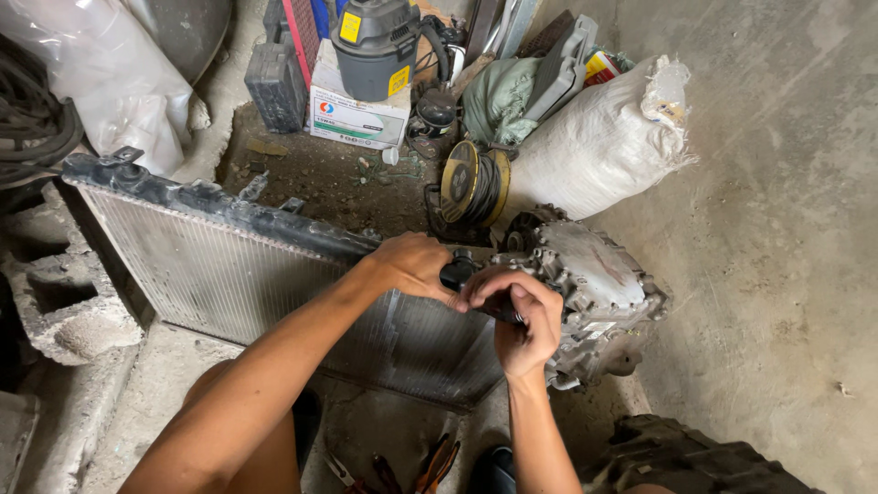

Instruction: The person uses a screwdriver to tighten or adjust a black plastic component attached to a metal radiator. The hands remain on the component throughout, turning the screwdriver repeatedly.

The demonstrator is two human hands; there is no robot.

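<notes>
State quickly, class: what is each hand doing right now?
Left hand: closed over the black plastic top edge of the grey finned metal radiator.
Right hand: closed on a dark tool handle.

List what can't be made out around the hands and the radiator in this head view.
- Black fitting on the radiator: mostly covered by the left hand and right hand, so its shape is unclear.
- Dark tool in the right hand: fingers hide it.
- Pliers on the floor: cut off by the bottom edge.
- Radiator's right end: hidden behind both hands.
</notes>
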